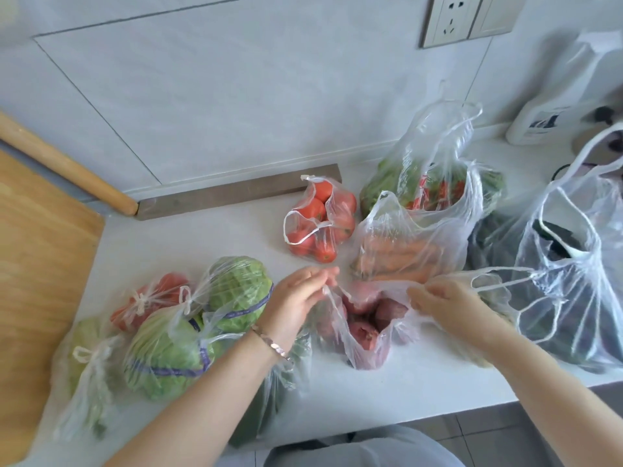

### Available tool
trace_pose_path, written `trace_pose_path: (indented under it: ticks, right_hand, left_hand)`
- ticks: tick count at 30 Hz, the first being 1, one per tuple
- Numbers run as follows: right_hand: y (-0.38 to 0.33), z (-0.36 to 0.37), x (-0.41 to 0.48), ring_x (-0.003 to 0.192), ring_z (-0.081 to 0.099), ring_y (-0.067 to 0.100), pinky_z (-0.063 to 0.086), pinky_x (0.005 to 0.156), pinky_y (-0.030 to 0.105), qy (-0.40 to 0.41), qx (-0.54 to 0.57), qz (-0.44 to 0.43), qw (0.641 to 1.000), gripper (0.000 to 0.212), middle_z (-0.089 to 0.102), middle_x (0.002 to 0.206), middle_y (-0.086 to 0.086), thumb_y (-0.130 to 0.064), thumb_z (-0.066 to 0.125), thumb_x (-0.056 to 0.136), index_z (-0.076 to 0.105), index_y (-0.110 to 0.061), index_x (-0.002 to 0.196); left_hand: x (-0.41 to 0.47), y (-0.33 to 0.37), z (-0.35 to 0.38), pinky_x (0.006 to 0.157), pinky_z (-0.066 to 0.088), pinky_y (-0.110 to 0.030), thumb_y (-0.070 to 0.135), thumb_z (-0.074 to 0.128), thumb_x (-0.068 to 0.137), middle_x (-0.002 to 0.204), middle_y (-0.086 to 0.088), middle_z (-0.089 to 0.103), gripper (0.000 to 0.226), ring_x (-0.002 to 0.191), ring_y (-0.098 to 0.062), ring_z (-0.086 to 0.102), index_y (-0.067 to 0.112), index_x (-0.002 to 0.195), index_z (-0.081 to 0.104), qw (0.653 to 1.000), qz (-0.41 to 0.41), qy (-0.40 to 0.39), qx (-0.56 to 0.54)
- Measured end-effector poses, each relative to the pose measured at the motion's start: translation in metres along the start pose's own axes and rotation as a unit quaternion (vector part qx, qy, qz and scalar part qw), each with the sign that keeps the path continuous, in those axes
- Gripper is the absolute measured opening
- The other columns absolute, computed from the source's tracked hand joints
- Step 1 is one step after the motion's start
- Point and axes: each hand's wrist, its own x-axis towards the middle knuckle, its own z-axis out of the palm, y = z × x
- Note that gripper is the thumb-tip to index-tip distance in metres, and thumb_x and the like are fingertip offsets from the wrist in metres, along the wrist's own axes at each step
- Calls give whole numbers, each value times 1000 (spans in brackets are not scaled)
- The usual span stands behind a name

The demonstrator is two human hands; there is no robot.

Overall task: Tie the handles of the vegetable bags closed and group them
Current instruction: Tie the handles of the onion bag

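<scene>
An open clear bag of reddish-purple vegetables [365,326] sits on the white counter [387,396] in front of me. My left hand [296,298] pinches its left handle. My right hand [445,299] pinches its right handle, and the mouth gapes between them. At the left lie tied bags: two lettuce heads [202,325], a small tomato bag [148,299] and a pale green bag [89,362]. Behind stand a tomato bag [320,227], an open carrot bag [404,251] and an open bag of greens [435,183].
A large clear bag with dark contents [573,291] stands at the right. A wooden board [37,264] covers the left, and a rolling pin [67,166] leans beside it. A white spray bottle [553,106] stands by the wall under a socket [468,18]. The counter edge runs near my body.
</scene>
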Motion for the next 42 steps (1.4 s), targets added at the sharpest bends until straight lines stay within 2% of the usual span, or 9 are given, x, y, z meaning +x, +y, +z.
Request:
trace_pose_path:
  ticks: [4,9,16,20,24,27,34,39,42]
  right_hand:
    - [-2,-10,1,64,55,11,43,58,4,31,227,-90,969,24,64,80,3,-21,48,92,63,-1,91]
    - [9,10,11,61,50,8,44,60,13,31,240,-151,958,22,58,85,16,-1,44,93,48,-22,95]
    - [26,37,22,44,30,4,31,44,17,136,272,-139,942,33,37,46,-8,4,29,96,49,-16,80]
    - [19,51,29,48,32,3,30,47,12,113,236,-88,961,27,39,48,-14,-7,33,97,53,-17,83]
    - [14,63,45,64,35,3,28,57,13,109,214,-19,971,25,38,70,-6,-10,33,96,56,-1,94]
    - [12,74,50,58,31,9,27,54,23,112,193,-6,975,22,32,65,0,2,35,93,52,15,86]
    - [11,92,40,50,56,-4,42,52,6,168,268,60,947,21,63,66,-6,5,62,80,71,-12,87]
    - [8,90,34,39,52,1,43,44,13,72,246,46,965,12,58,48,-5,6,55,84,66,7,78]
    - [12,80,32,54,59,19,49,61,38,-20,213,42,976,22,60,56,9,0,48,91,63,10,78]
  left_hand:
    - [-2,-13,0,74,47,-10,15,51,90,107,-8,66,26,80,-6,62,33,109,54,998,47,7,42]
    - [2,-34,8,51,34,-14,14,50,91,51,13,54,60,52,-11,38,43,136,23,980,84,96,154]
    - [-4,-51,12,49,43,-16,2,32,96,53,6,57,56,38,-5,46,51,124,29,976,64,3,209]
    - [2,-54,12,47,43,-18,4,36,95,43,9,51,39,32,-4,42,34,117,51,970,19,-42,238]
    - [14,-51,7,42,41,-11,-1,46,92,50,2,56,43,32,-1,48,31,72,67,983,0,13,185]
    - [20,-47,7,52,42,-2,-5,53,86,62,9,63,29,49,7,57,18,79,70,984,7,18,176]
    - [21,-48,7,44,52,-26,3,76,69,61,-11,64,31,42,-19,61,10,72,46,992,-110,7,58]
    - [21,-48,10,40,49,-22,-10,65,75,54,-12,65,28,37,-15,59,5,95,52,974,-211,19,-82]
    - [21,-45,15,39,49,-19,-10,62,77,47,-7,64,14,36,-12,58,2,85,61,976,-207,-11,-66]
